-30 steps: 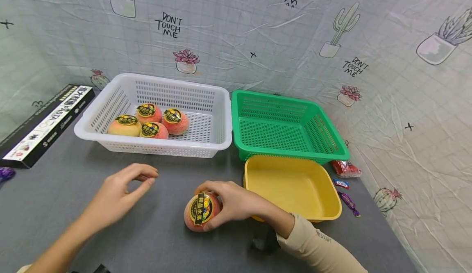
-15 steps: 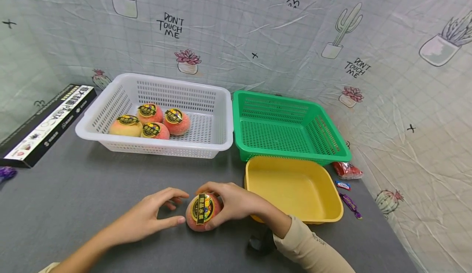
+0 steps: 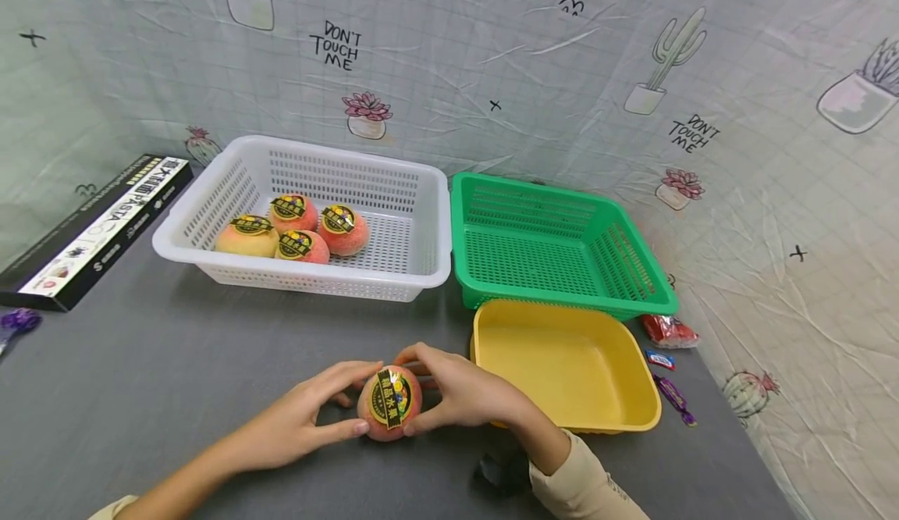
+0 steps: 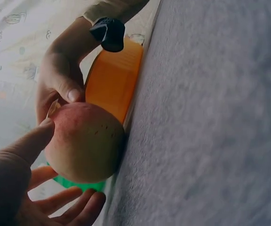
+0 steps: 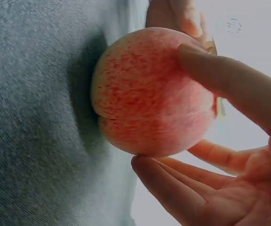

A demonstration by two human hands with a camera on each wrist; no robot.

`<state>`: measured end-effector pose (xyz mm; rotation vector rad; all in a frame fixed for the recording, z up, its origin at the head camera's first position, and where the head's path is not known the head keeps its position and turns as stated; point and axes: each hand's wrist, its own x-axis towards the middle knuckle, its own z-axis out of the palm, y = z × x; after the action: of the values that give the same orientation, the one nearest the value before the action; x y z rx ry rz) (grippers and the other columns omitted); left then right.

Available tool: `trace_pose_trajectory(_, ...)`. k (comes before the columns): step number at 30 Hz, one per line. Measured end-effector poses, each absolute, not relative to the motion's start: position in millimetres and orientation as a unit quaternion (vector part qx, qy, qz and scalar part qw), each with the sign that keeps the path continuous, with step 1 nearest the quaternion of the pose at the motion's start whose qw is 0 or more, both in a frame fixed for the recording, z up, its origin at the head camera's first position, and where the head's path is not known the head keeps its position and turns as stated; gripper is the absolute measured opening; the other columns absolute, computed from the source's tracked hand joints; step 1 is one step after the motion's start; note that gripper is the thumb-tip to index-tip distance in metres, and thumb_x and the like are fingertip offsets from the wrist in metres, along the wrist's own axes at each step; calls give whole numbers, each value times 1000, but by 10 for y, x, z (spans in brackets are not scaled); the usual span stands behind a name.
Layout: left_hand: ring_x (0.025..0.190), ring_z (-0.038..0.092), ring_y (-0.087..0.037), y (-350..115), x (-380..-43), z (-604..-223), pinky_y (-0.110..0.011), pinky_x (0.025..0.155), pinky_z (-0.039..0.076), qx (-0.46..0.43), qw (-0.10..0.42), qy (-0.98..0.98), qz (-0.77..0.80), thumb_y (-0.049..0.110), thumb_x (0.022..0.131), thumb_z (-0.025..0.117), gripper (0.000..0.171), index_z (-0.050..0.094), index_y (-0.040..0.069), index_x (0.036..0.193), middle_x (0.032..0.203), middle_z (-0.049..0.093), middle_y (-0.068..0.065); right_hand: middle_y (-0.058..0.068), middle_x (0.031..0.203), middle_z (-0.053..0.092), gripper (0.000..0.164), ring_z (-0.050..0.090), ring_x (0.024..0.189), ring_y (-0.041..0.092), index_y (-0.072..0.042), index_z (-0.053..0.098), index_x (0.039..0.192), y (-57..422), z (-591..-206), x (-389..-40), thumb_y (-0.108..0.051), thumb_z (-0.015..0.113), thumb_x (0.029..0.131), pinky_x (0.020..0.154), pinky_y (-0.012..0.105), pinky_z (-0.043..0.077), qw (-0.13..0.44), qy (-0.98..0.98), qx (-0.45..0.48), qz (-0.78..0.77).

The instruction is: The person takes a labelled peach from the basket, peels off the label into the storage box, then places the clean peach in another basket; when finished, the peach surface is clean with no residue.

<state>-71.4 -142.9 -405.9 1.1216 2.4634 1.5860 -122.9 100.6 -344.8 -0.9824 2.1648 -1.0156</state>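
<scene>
A red and yellow peach (image 3: 386, 418) with a black and gold sticker on top sits on the grey table between my two hands. From the left, my left hand (image 3: 302, 422) has thumb and fingers spread about it, their tips at its side. My right hand (image 3: 467, 391) grips it from the other side. The left wrist view shows the left thumb (image 4: 36, 139) at the upper part of the peach (image 4: 88, 146) and its fingers below. In the right wrist view, the right thumb (image 5: 211, 70) presses the peach (image 5: 149, 99) while a fingertip touches its lower side.
Behind stands a white basket (image 3: 421, 274) with several stickered peaches, beside a green basket (image 3: 548, 262). A yellow tub (image 3: 562, 364) is to the right, near small wrapped sweets (image 3: 674, 399). A long black pasta box (image 3: 98, 231) and a purple wrapper (image 3: 19, 319) lie left.
My left hand has moved right across the table to the peach, which my right hand keeps holding. The peach has turned slightly, and the head view has shifted a little.
</scene>
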Motion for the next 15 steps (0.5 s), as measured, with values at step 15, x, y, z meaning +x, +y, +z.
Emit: trace_pose_trajectory(15,117,53,-18,-1314,-695,-4130,-28,92,45,299,-50,781,546,14,84,73,42,47,18,116,135,50,-11,9,98,64,41,64,82,13,-1,61,107,1081,-3344,-1186,-14,82,75,72,23,52,169,877,-351,-280)
